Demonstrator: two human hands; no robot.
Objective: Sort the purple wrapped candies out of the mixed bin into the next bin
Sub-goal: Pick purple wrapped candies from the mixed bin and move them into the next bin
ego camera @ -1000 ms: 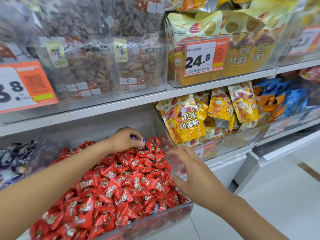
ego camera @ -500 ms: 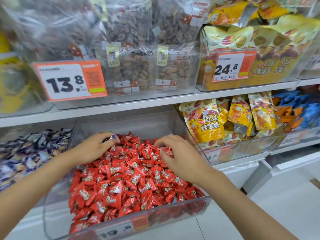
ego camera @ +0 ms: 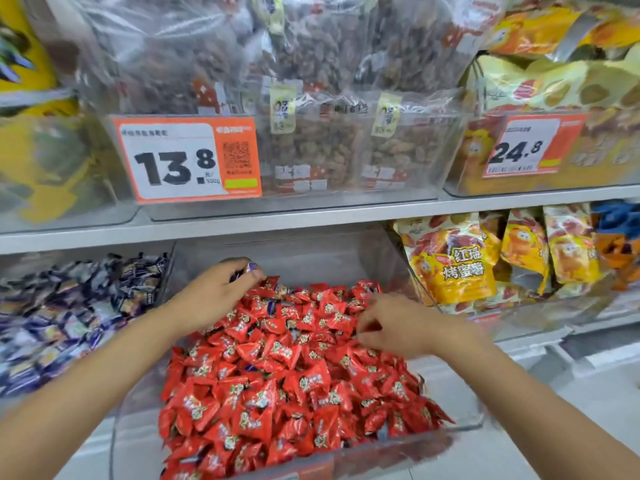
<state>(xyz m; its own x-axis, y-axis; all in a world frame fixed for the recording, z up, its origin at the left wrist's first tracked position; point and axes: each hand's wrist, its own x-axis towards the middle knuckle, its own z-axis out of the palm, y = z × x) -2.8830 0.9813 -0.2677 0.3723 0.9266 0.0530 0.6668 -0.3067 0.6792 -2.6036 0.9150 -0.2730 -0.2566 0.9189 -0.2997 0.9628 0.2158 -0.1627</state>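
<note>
**Mia:** Where is the left hand [ego camera: 214,296]?

**Ben:** It is over the back left corner of the mixed bin [ego camera: 311,254]. Its fingers are curled up. The tips pinch one purple candy [ego camera: 248,268].

**Mia:** Is that candy in a bin?

**Ben:** No. It is up in the fingers, just above the red candies [ego camera: 277,382], close to the bin's back wall.

**Mia:** And the right hand [ego camera: 398,327]?

**Ben:** It is on the red pile near the right edge of the mixed bin. Its fingers are bent and point down into the wrappers. I cannot tell if it has hold of one.

**Mia:** Do the hands touch?

**Ben:** No, they are apart, with red candies between them.

**Mia:** Where is the next bin [ego camera: 41,259]?

**Ben:** Just beside the mixed bin, on its left. It holds a heap of purple wrappers [ego camera: 69,317].

**Mia:** Is there more purple in the red pile?

**Ben:** A small dark wrapper [ego camera: 271,304] peeks out near the left hand. It is too small to be sure.

**Mia:** What is above?

**Ben:** A shelf [ego camera: 277,220] with clear bags of brown snacks [ego camera: 311,154]. An orange price tag [ego camera: 187,157] there says 13.8. To the right of the mixed bin stand yellow bags [ego camera: 453,258].
</note>
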